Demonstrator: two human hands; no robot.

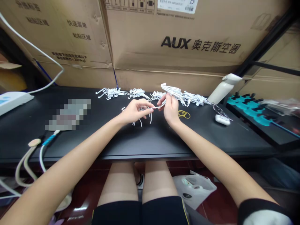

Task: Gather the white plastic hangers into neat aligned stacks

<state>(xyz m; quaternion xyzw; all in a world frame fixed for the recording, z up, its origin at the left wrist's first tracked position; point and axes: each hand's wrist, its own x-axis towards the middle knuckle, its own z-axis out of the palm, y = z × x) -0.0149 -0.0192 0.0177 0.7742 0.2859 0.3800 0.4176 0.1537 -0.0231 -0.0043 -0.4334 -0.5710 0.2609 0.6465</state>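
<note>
My left hand (pixel 133 111) is closed around a small bundle of white plastic hooks (pixel 146 113) held just above the black table (pixel 150 140). My right hand (pixel 170 107) pinches the right end of the same bundle, its fingers pressed together. The hooks' legs hang down towards the tabletop between my hands. A row of bundled white hooks (pixel 154 93) lies along the table's far edge behind my hands. Yellow rubber bands (pixel 184 114) lie just right of my right hand.
Large cardboard boxes (pixel 173 40) stand behind the table. A white bottle (pixel 223 87) lies at the right, with a small white object (pixel 221 119) and teal and black clips (pixel 249 107) on a tray. White cables (pixel 28 156) and a white device (pixel 11 100) sit at the left.
</note>
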